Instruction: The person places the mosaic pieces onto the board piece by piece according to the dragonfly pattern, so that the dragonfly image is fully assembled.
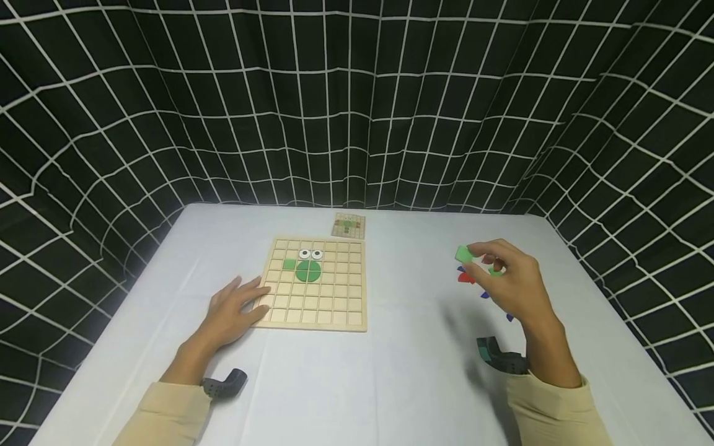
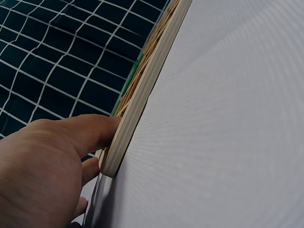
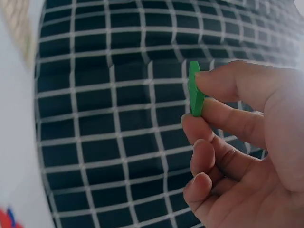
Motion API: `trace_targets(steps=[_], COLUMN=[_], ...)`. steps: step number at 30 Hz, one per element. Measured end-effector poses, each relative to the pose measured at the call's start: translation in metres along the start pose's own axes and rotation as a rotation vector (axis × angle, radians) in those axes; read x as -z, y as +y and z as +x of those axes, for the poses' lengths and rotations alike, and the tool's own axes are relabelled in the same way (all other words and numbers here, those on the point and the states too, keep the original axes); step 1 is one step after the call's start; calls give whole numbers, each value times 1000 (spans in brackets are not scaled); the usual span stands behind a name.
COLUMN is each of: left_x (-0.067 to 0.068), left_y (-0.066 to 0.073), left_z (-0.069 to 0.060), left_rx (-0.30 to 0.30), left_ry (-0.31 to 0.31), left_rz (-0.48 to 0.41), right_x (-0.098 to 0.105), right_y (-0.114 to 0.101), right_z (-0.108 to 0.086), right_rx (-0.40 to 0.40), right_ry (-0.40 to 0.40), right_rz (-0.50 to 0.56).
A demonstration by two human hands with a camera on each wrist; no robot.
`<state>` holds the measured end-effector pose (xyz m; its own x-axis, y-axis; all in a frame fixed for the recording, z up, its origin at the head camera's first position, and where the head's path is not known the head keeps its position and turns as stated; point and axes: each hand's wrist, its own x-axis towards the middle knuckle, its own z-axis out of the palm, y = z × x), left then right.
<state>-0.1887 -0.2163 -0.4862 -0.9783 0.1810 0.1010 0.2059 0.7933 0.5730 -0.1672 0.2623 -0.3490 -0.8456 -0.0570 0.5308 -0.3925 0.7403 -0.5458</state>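
Note:
My right hand [image 1: 513, 282] is raised above the right side of the table and pinches a light green square tile [image 1: 463, 254] between thumb and fingers. The right wrist view shows that tile [image 3: 195, 90] nearly edge-on. My left hand [image 1: 231, 311] rests against the left edge of a wooden grid board [image 1: 318, 329], its thumb and fingers touching the rim. On the board lie a green circle made of pieces [image 1: 308, 271], a light green square tile [image 1: 289, 264] at its left, and two round eye pieces [image 1: 310, 254] above it.
A small pattern card [image 1: 348, 225] with a grid picture lies behind the board. Beneath and around my right hand are a red piece [image 1: 465, 278], several blue pieces [image 1: 484, 295] and a green piece [image 1: 494, 272]. A black gridded curtain [image 1: 357, 111] stands behind the table.

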Motion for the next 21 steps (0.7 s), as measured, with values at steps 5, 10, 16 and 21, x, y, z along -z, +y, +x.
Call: trace_targets(steps=[5,10,16,21], left_x=[1,2,0,-2], left_y=[2,1,-1,-2], left_z=[0,-1,0,0], left_rx=[-2,10,11,4], left_ry=[2,-7,0,4], left_rz=[-1,-4,0,-2], right_x=[-4,-13,-32,-53], right_y=[-27,-51,-74,-88], right_z=[8,18,26,31], right_rx=[157,287,310,288], right_ry=[46,39,13,-17], right_rz=[102,193,250,252])
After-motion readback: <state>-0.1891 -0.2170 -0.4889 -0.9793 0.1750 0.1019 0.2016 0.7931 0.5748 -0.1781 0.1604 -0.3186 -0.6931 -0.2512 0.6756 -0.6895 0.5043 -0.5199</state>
